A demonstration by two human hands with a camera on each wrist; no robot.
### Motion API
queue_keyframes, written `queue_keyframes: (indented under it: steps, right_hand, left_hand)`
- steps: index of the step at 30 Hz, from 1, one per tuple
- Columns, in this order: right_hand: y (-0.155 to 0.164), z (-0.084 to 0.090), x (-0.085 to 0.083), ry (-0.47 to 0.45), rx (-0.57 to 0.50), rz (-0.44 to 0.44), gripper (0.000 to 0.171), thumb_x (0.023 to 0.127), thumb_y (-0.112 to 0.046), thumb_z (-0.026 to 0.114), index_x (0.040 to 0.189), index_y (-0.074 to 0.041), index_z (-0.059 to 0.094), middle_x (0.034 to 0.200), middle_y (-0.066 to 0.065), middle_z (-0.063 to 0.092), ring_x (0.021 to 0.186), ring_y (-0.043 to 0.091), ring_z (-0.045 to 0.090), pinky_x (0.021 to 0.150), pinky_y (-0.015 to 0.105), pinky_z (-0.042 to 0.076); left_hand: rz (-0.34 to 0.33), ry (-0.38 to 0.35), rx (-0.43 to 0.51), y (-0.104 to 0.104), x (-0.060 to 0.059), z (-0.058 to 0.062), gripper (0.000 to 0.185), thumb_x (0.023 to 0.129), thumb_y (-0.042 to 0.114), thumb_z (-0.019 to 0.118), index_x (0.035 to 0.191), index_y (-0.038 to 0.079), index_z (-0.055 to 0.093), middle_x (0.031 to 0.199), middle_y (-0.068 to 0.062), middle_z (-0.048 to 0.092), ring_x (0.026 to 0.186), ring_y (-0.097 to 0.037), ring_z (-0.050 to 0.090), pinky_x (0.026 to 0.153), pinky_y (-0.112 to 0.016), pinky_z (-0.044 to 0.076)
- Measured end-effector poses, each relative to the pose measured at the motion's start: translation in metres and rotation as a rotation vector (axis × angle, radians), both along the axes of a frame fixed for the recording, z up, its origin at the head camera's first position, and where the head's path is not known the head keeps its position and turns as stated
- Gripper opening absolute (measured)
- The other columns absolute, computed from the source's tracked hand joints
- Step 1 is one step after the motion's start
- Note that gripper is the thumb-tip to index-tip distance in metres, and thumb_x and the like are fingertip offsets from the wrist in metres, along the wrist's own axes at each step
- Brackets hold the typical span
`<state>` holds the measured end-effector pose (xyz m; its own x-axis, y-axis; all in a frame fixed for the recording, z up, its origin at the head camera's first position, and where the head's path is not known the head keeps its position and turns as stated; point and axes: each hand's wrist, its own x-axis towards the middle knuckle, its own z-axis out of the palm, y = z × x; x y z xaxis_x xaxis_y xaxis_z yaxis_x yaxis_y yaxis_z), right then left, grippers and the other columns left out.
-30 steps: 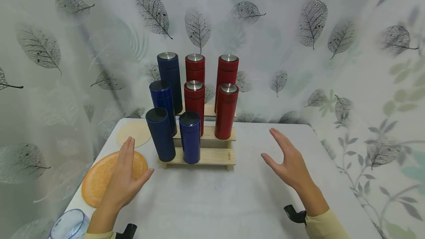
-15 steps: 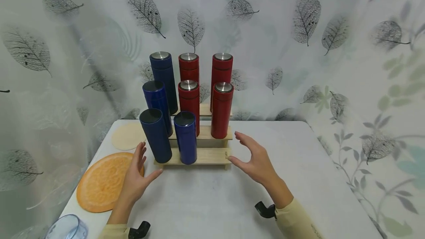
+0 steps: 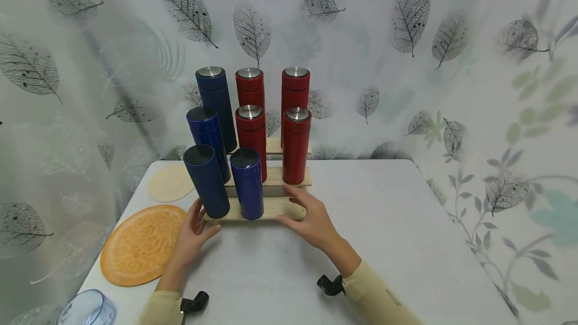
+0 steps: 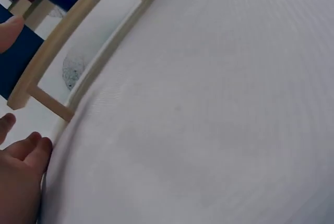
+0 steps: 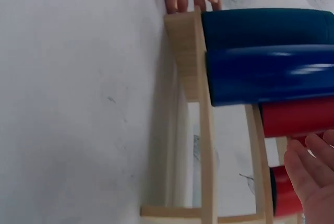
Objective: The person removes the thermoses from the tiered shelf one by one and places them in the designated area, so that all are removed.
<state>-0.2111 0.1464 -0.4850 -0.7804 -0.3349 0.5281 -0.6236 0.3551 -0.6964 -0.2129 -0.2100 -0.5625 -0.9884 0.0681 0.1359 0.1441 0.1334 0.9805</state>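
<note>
A tiered wooden rack bears several flasks. On its lowest tier stand a dark blue flask and a glossy blue flask. A blue flask, a red flask and another red flask fill the middle tier. My left hand is at the rack's left end, fingers spread; in the left wrist view its fingertips are close beside the frame. My right hand is at the right end, thumb and fingers apart. Contact with the wood cannot be told for either hand.
On the top tier are a dark blue flask and two red ones. Left of the rack lie an orange round mat and a pale round mat. A clear glass container sits at the front left. A leaf-print curtain hangs behind.
My right hand has moved left to the rack's right end. My left hand has come slightly right, to its left end. The head view has shifted a little; the flasks stay in place.
</note>
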Motion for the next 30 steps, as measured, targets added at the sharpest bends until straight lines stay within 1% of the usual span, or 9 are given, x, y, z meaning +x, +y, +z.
queue_keyframes:
  steps: [9,10,12,15,17,19,21,25,30]
  right_hand:
    - [-0.031,-0.015,-0.008,-0.116,-0.035,0.007,0.075,0.091,-0.02,0.092,0.153,0.003,0.057,0.149,0.017,0.064,0.131,0.028,0.067,0.108,0.041,0.054]
    - [-0.034,-0.016,-0.009,-0.134,-0.035,0.004,0.075,0.091,-0.021,0.092,0.153,0.002,0.057,0.15,0.016,0.064,0.131,0.026,0.066,0.108,0.039,0.054]
    - [-0.039,-0.019,-0.012,-0.147,-0.042,0.002,0.074,0.092,-0.022,0.091,0.154,0.001,0.057,0.149,0.014,0.064,0.132,0.025,0.066,0.107,0.038,0.054]
    - [-0.045,-0.021,-0.015,-0.147,-0.079,0.015,0.074,0.09,-0.017,0.092,0.153,0.001,0.057,0.148,0.015,0.064,0.132,0.028,0.066,0.106,0.039,0.056]
    - [-0.049,-0.022,-0.017,-0.144,-0.11,0.027,0.074,0.089,-0.012,0.093,0.152,0.002,0.058,0.147,0.016,0.065,0.131,0.031,0.066,0.105,0.043,0.056]
    - [-0.053,-0.022,-0.018,-0.156,-0.123,0.033,0.074,0.089,-0.011,0.093,0.153,0.001,0.058,0.147,0.016,0.065,0.131,0.031,0.066,0.105,0.047,0.057]
    - [-0.057,-0.023,-0.019,-0.173,-0.117,0.023,0.074,0.089,-0.012,0.092,0.154,-0.002,0.057,0.148,0.013,0.065,0.131,0.03,0.066,0.105,0.05,0.056]
    - [-0.064,-0.025,-0.023,-0.196,-0.101,-0.001,0.074,0.091,-0.017,0.092,0.155,-0.005,0.056,0.148,0.011,0.064,0.131,0.028,0.066,0.105,0.053,0.056]
    - [-0.071,-0.031,-0.027,-0.211,-0.088,-0.017,0.076,0.091,-0.016,0.092,0.156,-0.003,0.054,0.149,0.013,0.063,0.132,0.029,0.065,0.106,0.052,0.056]
  left_hand:
    - [-0.026,-0.015,-0.055,0.006,-0.004,-0.002,0.103,0.098,0.004,0.081,0.172,-0.001,0.011,0.179,-0.022,0.011,0.163,-0.04,0.016,0.127,-0.052,0.023]
    - [-0.032,-0.008,-0.064,0.006,-0.005,-0.003,0.103,0.098,0.005,0.082,0.172,-0.001,0.011,0.179,-0.022,0.011,0.163,-0.039,0.016,0.127,-0.051,0.023]
    - [-0.038,0.002,-0.08,0.007,-0.005,-0.005,0.104,0.097,0.005,0.082,0.173,-0.001,0.011,0.179,-0.021,0.011,0.163,-0.037,0.018,0.127,-0.04,0.027]
    - [-0.03,0.005,-0.123,0.008,-0.004,-0.006,0.105,0.098,0.008,0.082,0.173,0.0,0.009,0.179,-0.021,0.011,0.161,-0.038,0.024,0.126,-0.035,0.03]
    - [-0.021,0.0,-0.149,0.009,-0.002,-0.006,0.106,0.098,0.01,0.082,0.173,0.0,0.008,0.179,-0.021,0.012,0.159,-0.04,0.029,0.125,-0.036,0.032]
    - [-0.006,-0.002,-0.19,0.012,-0.001,-0.005,0.106,0.1,0.014,0.082,0.173,0.0,0.007,0.178,-0.023,0.014,0.155,-0.041,0.035,0.125,-0.048,0.032]
    - [0.003,0.0,-0.208,0.014,-0.001,-0.005,0.104,0.101,0.015,0.08,0.173,0.0,0.005,0.177,-0.025,0.015,0.154,-0.042,0.037,0.124,-0.051,0.032]
    - [0.022,0.001,-0.223,0.019,0.0,-0.005,0.1,0.104,0.013,0.075,0.172,-0.002,0.004,0.176,-0.028,0.017,0.155,-0.044,0.035,0.123,-0.052,0.032]
    - [0.029,0.01,-0.212,0.021,0.001,-0.006,0.095,0.105,0.008,0.072,0.171,-0.004,0.006,0.175,-0.029,0.017,0.154,-0.045,0.037,0.123,-0.049,0.032]
